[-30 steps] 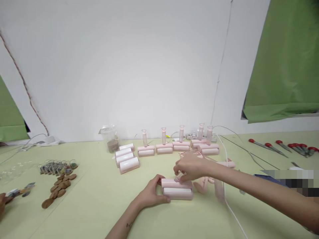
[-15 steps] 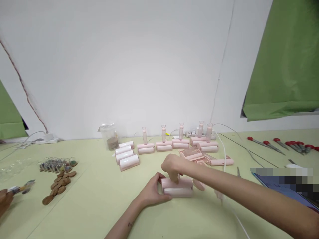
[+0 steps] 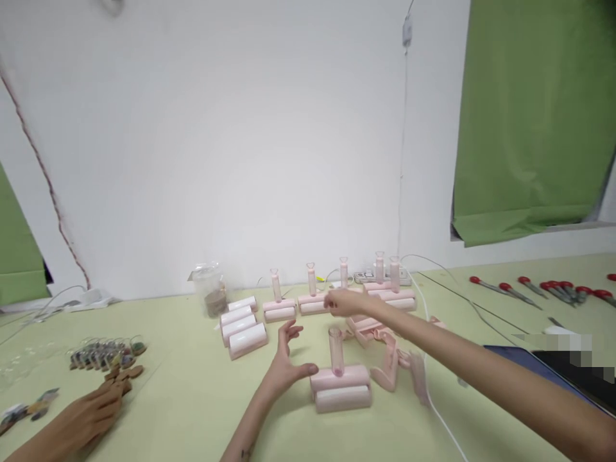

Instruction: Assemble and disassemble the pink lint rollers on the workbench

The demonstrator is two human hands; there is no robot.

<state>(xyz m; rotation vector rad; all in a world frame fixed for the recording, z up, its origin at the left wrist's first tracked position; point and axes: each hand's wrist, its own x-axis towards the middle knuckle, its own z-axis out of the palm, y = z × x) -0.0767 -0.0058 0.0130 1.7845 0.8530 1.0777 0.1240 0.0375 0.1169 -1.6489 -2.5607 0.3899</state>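
A pink and white twin-cylinder piece point(image 3: 341, 399) lies on the table in front of me, with a clear pinkish tube point(image 3: 336, 351) standing upright from its top. My left hand point(image 3: 283, 366) is just left of it, fingers spread, the thumb tip close to or touching its left end. My right hand point(image 3: 345, 303) is beyond the tube, in front of the back row, with curled fingers; anything in them is hidden. Loose pink plastic parts point(image 3: 387, 359) lie to the right of the piece. Similar pieces with heart-topped tubes point(image 3: 276, 285) stand along the back.
Several white rolls point(image 3: 248, 339) lie back left, near a clear bag point(image 3: 210, 296). A white cable point(image 3: 433, 404) crosses the right side. Red-handled tools point(image 3: 517, 295) lie far right. At left, another person's hand point(image 3: 81, 417) touches cork pieces point(image 3: 118, 378) beside small glass domes point(image 3: 103, 353).
My right hand has moved off the twin-cylinder piece toward the back; a clear tube now shows standing in it. My left hand has loosened and opened. The other person's hand has reached the cork pieces.
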